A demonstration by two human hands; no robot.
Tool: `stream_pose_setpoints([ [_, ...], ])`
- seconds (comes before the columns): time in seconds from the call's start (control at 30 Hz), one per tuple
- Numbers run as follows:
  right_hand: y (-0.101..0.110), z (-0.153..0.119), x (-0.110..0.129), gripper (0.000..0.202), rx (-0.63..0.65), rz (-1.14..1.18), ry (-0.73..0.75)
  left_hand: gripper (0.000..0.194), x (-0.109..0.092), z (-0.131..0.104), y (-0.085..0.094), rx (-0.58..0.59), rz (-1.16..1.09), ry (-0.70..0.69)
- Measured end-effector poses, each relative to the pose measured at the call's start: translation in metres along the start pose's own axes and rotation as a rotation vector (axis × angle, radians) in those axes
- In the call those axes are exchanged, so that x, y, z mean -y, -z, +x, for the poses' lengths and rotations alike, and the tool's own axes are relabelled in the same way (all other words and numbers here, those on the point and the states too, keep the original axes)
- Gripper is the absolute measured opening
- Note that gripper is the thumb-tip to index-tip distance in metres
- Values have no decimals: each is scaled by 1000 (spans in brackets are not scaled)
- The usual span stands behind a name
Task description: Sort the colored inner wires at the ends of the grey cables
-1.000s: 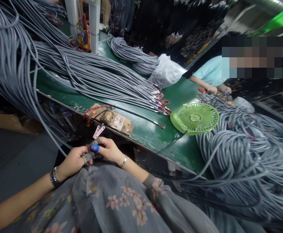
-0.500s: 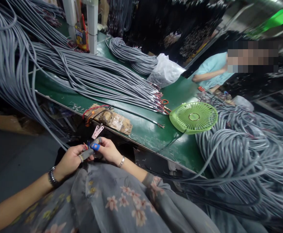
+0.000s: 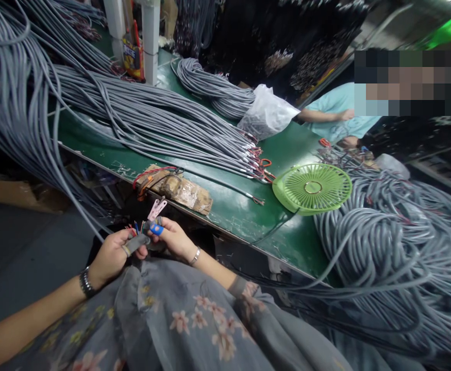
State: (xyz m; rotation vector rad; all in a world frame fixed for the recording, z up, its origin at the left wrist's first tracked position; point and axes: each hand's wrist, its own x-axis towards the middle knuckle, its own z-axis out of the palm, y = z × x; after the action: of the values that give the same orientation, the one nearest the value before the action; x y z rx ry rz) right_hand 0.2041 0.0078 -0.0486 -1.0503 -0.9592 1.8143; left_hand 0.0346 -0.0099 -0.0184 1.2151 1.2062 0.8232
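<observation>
Thin coloured wires [image 3: 136,227] fan upward from the left hand's [image 3: 112,253] pinching grip, the right hand [image 3: 176,241] close beside them, its hold unclear.

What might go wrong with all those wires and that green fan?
The thin coloured wires in the left hand might slip or get mixed up, because they are tiny and fan out in different directions.

The long grey cables hang over the edge of the green table, so a tug could drag some down.

The round green plastic fan sits right beside a heap of grey looped cables; moving those might bump it.
</observation>
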Motion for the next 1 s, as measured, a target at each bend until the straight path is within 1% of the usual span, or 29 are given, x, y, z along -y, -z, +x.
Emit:
stream_pose_setpoints([
  [0.13,-6,3,6,48,27,-26,-8,31,-1,0,0,29,23,-11],
  [0.23,-8,4,6,46,-11,-21,-35,32,0,0,0,30,26,-16],
  [0.4,-9,2,0,46,-89,25,-27,28,2,-1,-1,-32,3,-10],
  [0.57,-8,1,-1,43,-99,44,-24,28,1,0,-3,-78,-54,35],
  [0.7,-6,2,-4,42,-109,64,-60,28,2,0,-3,-113,-78,19],
  [0.8,-2,4,-6,40,-121,150,-53,29,0,-2,-2,-146,-133,-5],
  [0.87,3,8,-3,42,-150,234,-43,29,-2,-3,-2,-116,-184,-10],
  [0.9,5,10,0,44,-153,266,-50,30,-4,-3,-2,-82,-211,-7],
  [1.0,8,17,9,52,-99,304,-76,31,-7,-1,-4,35,-291,27],
])
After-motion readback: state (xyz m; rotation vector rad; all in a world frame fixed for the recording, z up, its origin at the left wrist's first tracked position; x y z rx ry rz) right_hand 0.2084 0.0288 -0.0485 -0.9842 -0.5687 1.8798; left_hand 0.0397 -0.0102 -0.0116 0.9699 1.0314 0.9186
